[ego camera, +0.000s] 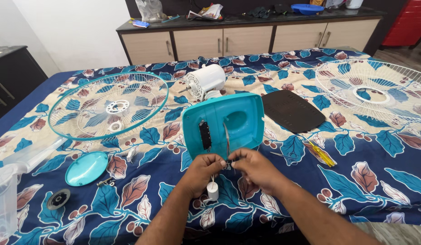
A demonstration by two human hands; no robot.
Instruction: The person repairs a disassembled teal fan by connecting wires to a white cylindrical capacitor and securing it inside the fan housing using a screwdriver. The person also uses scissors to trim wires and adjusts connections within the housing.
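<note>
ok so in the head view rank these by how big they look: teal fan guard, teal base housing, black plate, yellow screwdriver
1. Teal fan guard, clearly the largest.
2. Teal base housing and black plate: close in size. The housing is tilted and nearer, so I won't rank them.
3. Yellow screwdriver, the smallest.

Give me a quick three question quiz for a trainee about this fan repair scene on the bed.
1. True or false: both hands work at the near edge of the teal base.
2. Which lies right of the base: A) black plate, B) teal grille, C) teal cap?
3. What hangs on a wire under the left hand?

Key:
1. True: left hand and right hand meet at the teal base.
2. A, the black plate.
3. A small white capacitor.
</note>
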